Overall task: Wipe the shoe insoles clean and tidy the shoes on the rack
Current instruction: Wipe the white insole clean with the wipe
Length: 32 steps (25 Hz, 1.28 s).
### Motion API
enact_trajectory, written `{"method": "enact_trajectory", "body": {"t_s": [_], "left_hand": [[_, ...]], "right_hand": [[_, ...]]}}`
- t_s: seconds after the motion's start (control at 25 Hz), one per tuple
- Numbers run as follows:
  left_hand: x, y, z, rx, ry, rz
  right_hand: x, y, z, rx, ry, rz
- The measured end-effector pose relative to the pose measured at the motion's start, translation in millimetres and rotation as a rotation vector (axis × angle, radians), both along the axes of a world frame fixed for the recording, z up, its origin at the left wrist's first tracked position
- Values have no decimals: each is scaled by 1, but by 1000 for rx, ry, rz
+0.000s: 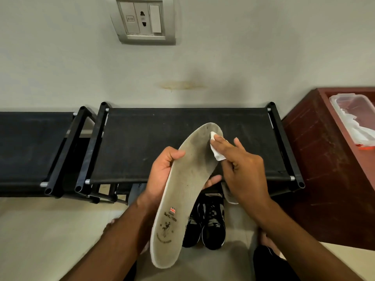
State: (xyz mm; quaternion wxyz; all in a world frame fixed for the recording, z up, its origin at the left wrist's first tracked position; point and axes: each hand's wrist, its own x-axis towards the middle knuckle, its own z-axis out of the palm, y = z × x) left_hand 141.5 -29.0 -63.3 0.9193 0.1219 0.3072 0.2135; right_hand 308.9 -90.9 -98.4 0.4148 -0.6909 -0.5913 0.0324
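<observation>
The left hand gripped the long, grubby white foam insole; the right hand pressed a small white wipe beneath its fingertips. Hard pressure might buckle the unsupported toe.

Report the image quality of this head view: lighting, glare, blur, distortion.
Head view: soft, even indoor light with no glare; wide-angle distortion tilts the switch plate and splays the rack edges; the insole, left hand and right hand with the wipe look sharp; the black shoes below sit in shadow, detail muddy.
</observation>
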Motion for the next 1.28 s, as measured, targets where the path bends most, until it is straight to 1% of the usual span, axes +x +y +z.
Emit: {"method": "enact_trajectory", "body": {"t_s": [0.04, 0.08, 0.16, 0.28, 0.36, 0.4, 0.44, 0.52, 0.56, 0.64, 0.68, 0.72, 0.8, 0.84, 0.88, 0.92, 0.96, 1.0, 1.12, 1.16, 1.28], "left_hand": [[1, -3, 2, 27, -6, -14], [3, -4, 2, 45, -59, -23], [3, -2, -2, 40, -53, -18], [10, -6, 0, 70, 12, -76], [12, -9, 3, 86, 46, -78], [12, -8, 5, 87, 48, -62], [12, -6, 2, 60, 27, -36], [11, -4, 3, 47, 15, -17], [11, -4, 1, 72, 27, -37], [12, -7, -3, 121, 82, -71], [12, -7, -3, 127, 91, -75], [12, -6, -2, 112, 83, -64], [10, -3, -3, 78, 69, -25], [9, -1, -4, 94, 69, -13], [10, -2, -4, 126, 78, -33], [11, -3, -3, 143, 85, -55], [12, -5, -2, 141, 96, -70], [13, -6, 0, 128, 85, -62], [14, -5, 1, 20, 20, -10], [13, -4, 0, 40, 18, -23], [13, -7, -5, 151, 135, -86]], "right_hand": [[-1, 1, 1, -17, 13, -5], [-4, -1, 0, -33, 29, -2], [-10, -1, 2, -73, 104, -16], [-11, 2, 6, -114, 251, -74], [-19, 2, 10, -120, 320, -28], [-27, 0, 12, -106, 304, 37], [-34, -2, 13, -86, 248, 107], [-30, -2, 10, -61, 123, 157], [-20, 1, 6, -59, 115, 109], [-7, 4, 5, -74, 198, -23], [-9, 3, 5, -71, 211, -29], [-18, 1, 6, -60, 172, 25], [-37, -5, 7, -3, 19, 178], [-35, -4, 5, 22, -30, 201], [-26, 1, 4, 28, -29, 162], [-16, 5, 3, 30, 14, 89], [-11, 7, 3, 26, 67, 31], [-13, 8, 2, 27, 79, 14], [-33, 0, 4, 52, -76, 170], [-29, 1, 3, 49, -94, 162], [-11, 7, 2, -15, 34, -12]]}}
